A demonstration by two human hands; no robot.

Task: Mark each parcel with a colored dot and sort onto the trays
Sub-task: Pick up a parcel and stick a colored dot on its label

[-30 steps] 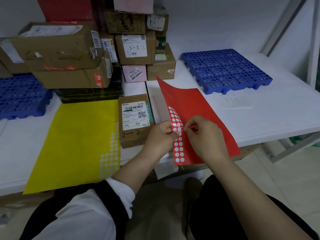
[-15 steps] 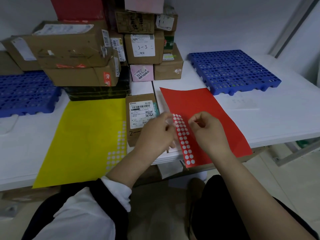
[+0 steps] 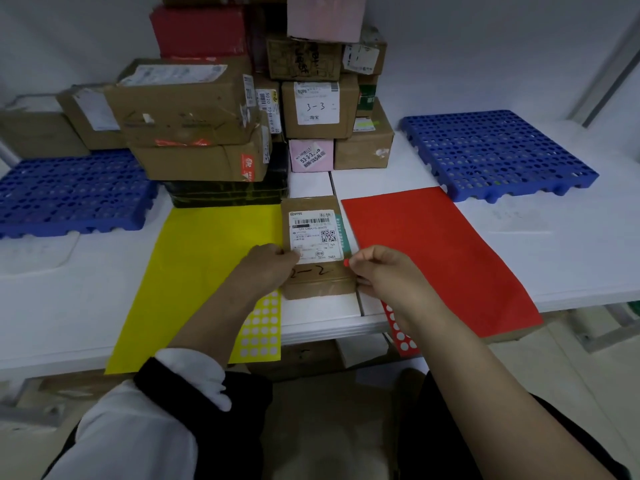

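Note:
A small brown parcel (image 3: 317,247) marked "2-2" with a white shipping label lies on the white table between two sticker sheets. My left hand (image 3: 268,268) rests on its left edge, fingers on the label. My right hand (image 3: 379,271) pinches a small red dot sticker (image 3: 346,262) at the parcel's right edge. The red sticker sheet (image 3: 433,251) lies flat to the right, the yellow sticker sheet (image 3: 197,271) to the left. One blue perforated tray (image 3: 495,150) sits at the back right, another blue tray (image 3: 69,192) at the left.
A tall stack of cardboard parcels (image 3: 194,123) fills the back middle, with a box labelled "3-3" (image 3: 317,107) and a pink box (image 3: 310,160). The table's front edge (image 3: 322,327) runs just below my hands. More boxes sit under the table.
The red sheet has gone from lifted in my hands to flat on the table. My right hand peeled off a red dot and moved left to the parcel; my left hand shifted onto the parcel.

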